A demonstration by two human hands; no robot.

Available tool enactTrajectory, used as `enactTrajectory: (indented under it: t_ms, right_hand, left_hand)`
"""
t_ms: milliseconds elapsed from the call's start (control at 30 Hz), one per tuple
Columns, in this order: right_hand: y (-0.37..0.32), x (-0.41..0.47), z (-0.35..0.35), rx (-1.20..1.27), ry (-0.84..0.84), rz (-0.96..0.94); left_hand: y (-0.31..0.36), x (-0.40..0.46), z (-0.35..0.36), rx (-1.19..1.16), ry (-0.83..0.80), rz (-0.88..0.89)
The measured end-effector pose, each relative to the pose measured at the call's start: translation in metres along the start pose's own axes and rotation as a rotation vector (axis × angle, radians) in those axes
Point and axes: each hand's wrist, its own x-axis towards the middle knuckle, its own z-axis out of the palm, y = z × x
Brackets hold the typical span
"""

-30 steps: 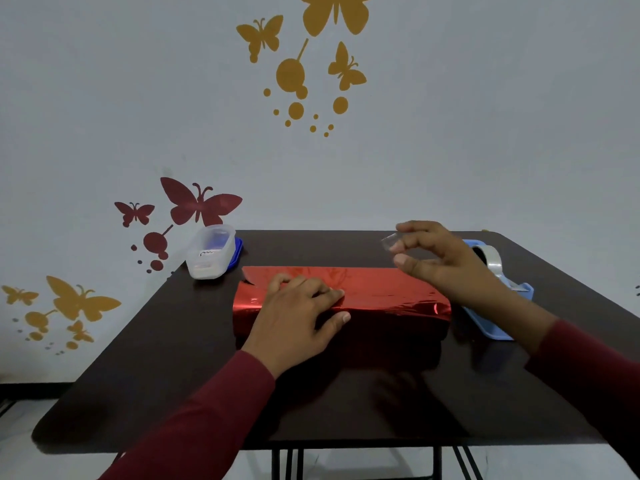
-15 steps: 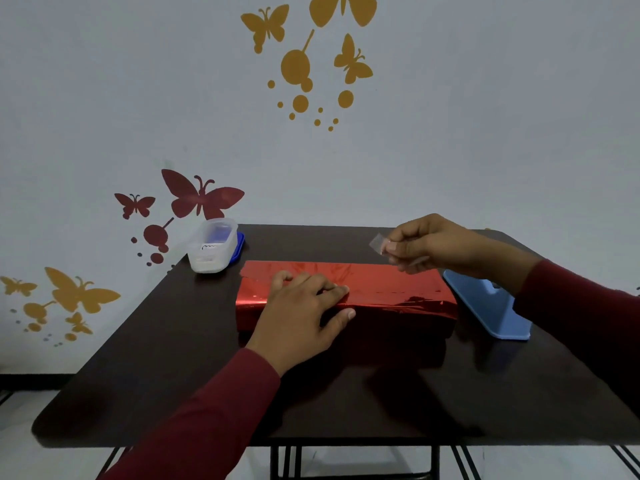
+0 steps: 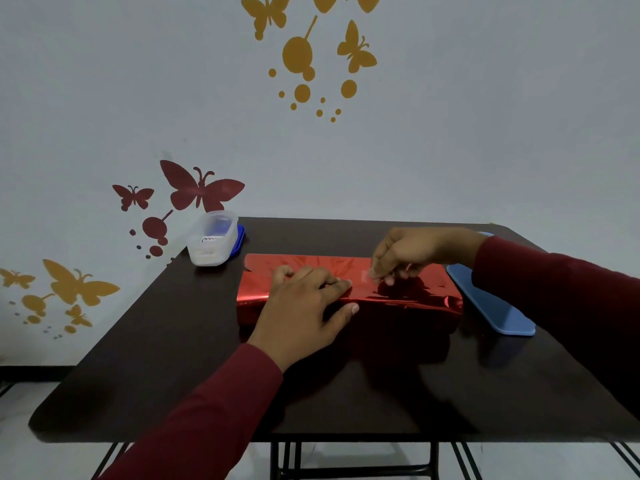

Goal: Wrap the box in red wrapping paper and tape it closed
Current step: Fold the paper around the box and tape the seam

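our left hand (image 3: pixel 304 306) lies flat with fingers spread on the red wrapping paper (image 3: pixel 408 294), pressing the overlapped flap down on the box (image 3: pixel 249 308), which sits mid-table, long side toward us. just right of that press, our right hand (image 3: pixel 405 254) has its fingertips (image 3: pixel 375 273) curled and pinched at the seam; a pale patch there looks like a bit of tape (image 3: pixel 364 274), though it is too small to be sure. we judge the foil light, slick and springy, quick to crease or unfold if the press lifts, so we would keep the palm on the flap and hold the tape only by its end. right of the pinch a blue tray (image 3: pixel 491 306) lies just beside the box end; far left of our press stands a plastic tub (image 3: pixel 211 240). toward us the table (image 3: pixel 173 375) gives room for turning the box.
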Motion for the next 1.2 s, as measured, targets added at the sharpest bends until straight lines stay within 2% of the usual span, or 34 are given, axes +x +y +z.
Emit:
enactTrajectory:
  t_ms: [333,1200]
  right_hand:
    - [0.001,0.010,0.002,-0.068,0.001,0.039]
    - [-0.003,0.015,0.001,-0.241,0.030,0.005]
  left_hand:
    - [0.000,0.001,0.000,-0.011,0.006,0.000]
    - [0.001,0.001,-0.003,-0.021,-0.005,-0.010]
